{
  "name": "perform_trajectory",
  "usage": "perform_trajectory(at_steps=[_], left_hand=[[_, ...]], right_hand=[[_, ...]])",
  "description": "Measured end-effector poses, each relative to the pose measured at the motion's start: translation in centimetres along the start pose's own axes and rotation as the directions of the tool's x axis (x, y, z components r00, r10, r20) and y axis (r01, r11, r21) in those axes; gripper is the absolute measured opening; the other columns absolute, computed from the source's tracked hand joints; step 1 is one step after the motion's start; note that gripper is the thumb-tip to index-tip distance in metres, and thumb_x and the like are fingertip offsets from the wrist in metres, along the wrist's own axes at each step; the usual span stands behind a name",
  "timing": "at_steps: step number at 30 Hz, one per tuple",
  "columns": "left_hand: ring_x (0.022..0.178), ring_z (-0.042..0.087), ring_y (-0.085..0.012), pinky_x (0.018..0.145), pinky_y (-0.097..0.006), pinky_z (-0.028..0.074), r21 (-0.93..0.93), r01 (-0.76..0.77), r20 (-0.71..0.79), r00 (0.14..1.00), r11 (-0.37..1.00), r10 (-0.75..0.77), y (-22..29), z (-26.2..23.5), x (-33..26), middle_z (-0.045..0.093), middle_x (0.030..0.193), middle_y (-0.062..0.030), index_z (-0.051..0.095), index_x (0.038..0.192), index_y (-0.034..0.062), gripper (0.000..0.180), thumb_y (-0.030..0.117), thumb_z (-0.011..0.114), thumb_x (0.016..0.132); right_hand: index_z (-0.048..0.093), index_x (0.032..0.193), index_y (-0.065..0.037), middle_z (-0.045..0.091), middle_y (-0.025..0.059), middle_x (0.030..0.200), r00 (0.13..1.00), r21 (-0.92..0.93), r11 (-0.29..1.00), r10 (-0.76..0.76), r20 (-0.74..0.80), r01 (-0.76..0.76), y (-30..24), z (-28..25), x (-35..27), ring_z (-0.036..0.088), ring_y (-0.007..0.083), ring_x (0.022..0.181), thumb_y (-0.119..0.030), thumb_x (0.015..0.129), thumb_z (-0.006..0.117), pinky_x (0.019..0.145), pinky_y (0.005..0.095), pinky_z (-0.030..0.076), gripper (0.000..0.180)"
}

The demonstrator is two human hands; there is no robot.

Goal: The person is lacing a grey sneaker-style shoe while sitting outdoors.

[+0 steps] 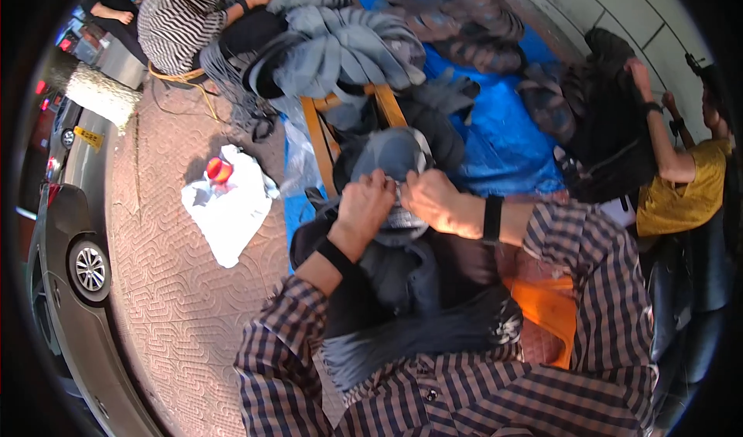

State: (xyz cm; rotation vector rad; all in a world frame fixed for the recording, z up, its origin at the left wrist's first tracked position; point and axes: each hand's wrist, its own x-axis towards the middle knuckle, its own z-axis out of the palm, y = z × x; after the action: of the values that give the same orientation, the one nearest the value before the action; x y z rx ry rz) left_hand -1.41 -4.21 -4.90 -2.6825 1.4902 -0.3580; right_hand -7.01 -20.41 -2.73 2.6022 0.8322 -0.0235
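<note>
A grey-blue cap point(391, 149), its rounded crown facing away from me, is held above my lap. My left hand point(365, 205) pinches its near edge, fingers closed. Just beside it my right hand point(437, 201) pinches the same edge, thumb and fingers together. Anything small between the fingertips is too hidden to make out. Across my lap lies a bundle of dark grey cords or strips point(418, 344). More dark grey cloth point(398, 274) rests between my knees, under the hands.
Beyond the cap stand a wooden frame point(313, 131) and piled grey caps point(333, 46) on a blue tarp point(503, 127). A white plastic bag point(232, 212) with a red item lies left on the paving. Other people sit far left and right. A car point(77, 305) is parked left.
</note>
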Motion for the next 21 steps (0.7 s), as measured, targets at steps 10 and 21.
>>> perform_trajectory(at_steps=[10,21], left_hand=[[0.090,0.057,-0.0244,0.076,-0.036,0.046,-0.068,-0.060,-0.102,0.993,0.996,0.053,-0.5,-1.6,-1.7,0.051,0.095,-0.0064,0.059,0.091,0.0110,0.015,0.010,0.062,0.076],[0.075,0.058,-0.0273,0.065,-0.036,0.050,-0.828,-0.024,-0.014,1.000,0.561,0.023,9.0,-7.8,-12.6,0.056,0.078,-0.0071,0.061,0.084,0.0097,0.018,-0.002,0.059,0.071]], right_hand=[[0.066,0.099,-0.006,0.055,0.0067,0.097,0.991,0.020,0.999,0.039,0.129,-0.042,0.2,0.5,0.9,0.058,0.0193,0.089,-0.019,0.082,0.061,0.061,0.0295,0.048,0.021],[0.068,0.082,-0.010,0.053,0.0034,0.095,0.987,-0.031,0.989,-0.145,-0.073,0.143,2.6,2.1,0.4,0.054,0.0202,0.089,-0.023,0.078,0.061,0.070,0.0323,0.043,0.015]])
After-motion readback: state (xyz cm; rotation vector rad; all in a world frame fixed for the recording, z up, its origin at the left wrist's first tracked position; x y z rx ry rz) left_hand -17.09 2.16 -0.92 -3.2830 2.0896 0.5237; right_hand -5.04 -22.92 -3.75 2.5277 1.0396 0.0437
